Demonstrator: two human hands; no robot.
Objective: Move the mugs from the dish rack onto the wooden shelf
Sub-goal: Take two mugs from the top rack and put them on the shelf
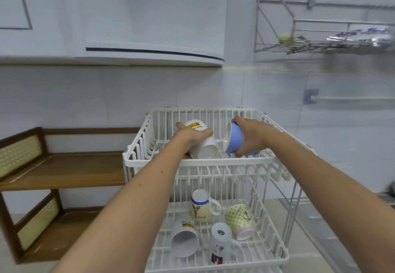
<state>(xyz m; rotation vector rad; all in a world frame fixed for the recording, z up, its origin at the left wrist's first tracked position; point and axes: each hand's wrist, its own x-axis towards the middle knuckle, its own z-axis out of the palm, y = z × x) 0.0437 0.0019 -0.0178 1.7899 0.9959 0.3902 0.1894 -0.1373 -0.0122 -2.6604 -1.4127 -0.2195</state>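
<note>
A white two-tier wire dish rack (157, 162) stands in the middle. In its top tier my left hand (190, 135) grips a white mug (203, 144) with a yellow label, tilted with its mouth toward me. My right hand (252, 136) grips a blue mug (233, 139) with a white inside, also tilted. The bottom tier holds several mugs: a white one with a yellow label (185, 238), a cream one with a blue rim (201, 205), a green patterned one (240, 220) and a frosted one (221, 244). The wooden shelf (70, 170) stands to the left, bare.
The shelf has a lower level (62, 234) with woven side panels. A white cabinet (149, 54) hangs above. A metal wall rack (320, 44) with a sponge and packets is at the upper right, and a towel bar (352, 98) below it.
</note>
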